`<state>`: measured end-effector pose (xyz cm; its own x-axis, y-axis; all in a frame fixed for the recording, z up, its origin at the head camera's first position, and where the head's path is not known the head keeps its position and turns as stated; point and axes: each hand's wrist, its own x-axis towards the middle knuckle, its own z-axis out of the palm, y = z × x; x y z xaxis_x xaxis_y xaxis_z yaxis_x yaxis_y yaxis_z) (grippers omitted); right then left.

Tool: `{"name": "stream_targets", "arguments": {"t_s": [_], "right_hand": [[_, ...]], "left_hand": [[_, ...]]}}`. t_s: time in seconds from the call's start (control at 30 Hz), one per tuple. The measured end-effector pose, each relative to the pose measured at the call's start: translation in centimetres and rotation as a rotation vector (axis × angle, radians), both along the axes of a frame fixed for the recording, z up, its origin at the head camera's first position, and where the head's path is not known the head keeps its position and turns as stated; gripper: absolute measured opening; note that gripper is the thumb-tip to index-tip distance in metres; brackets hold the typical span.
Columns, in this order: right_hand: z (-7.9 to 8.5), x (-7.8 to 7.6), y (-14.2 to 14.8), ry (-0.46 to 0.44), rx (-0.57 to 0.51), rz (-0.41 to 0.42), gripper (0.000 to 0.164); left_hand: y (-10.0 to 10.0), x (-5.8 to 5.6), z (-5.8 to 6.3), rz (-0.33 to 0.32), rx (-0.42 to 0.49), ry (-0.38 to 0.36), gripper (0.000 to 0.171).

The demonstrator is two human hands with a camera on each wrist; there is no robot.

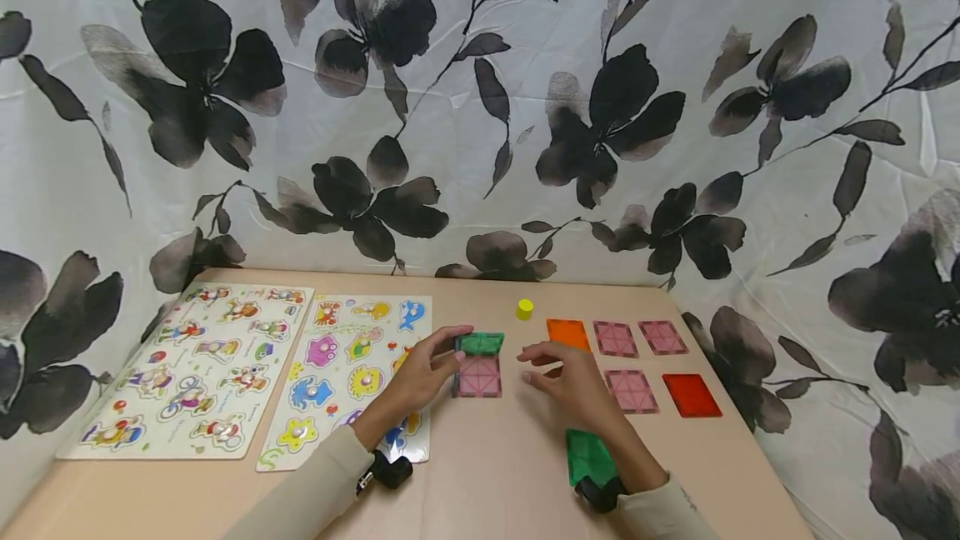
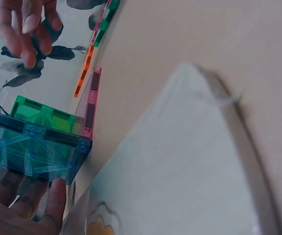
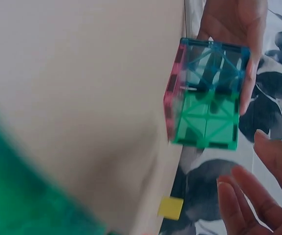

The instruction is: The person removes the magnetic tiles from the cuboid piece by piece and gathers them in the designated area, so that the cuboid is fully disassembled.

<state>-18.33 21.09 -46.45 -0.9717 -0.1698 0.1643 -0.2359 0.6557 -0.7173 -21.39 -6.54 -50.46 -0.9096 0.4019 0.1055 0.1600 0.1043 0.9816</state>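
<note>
Beige tabletop [image 1: 491,461], left hand [image 1: 422,369] against blue tile [image 2: 31,154]

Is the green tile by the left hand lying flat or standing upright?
Standing upright: the right wrist view shows the green tile rising from the flat-lying pink tile, forming a corner with the blue tile.

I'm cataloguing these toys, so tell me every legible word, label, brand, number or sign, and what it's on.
None can be read.
Left picture board: any print is too small to tell.
Right picture board: the same.
Blue tile, green tile, pink tile: no lettering shows.
</note>
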Motion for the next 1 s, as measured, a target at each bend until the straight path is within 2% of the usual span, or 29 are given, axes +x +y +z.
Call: {"name": "stream_targets", "arguments": {"t_s": [0.37,0.73,1.0], "right_hand": [[-0.4,-3.3,-3.4,0.040,-0.004,0.123,0.023],[-0.9,-5.1,-4.4,-0.023,0.020,0.122,0.018],[-1.4,-6.2,-4.1,-0.012,-0.013,0.108,0.022]], "left_hand": [[-0.1,0.0,-0.1,-0.010,-0.004,0.002,0.046],[0.0,0.0,-0.2,-0.013,-0.011,0.027,0.047],[0.0,-0.1,-0.1,-0.024,-0.015,0.038,0.048]]}}
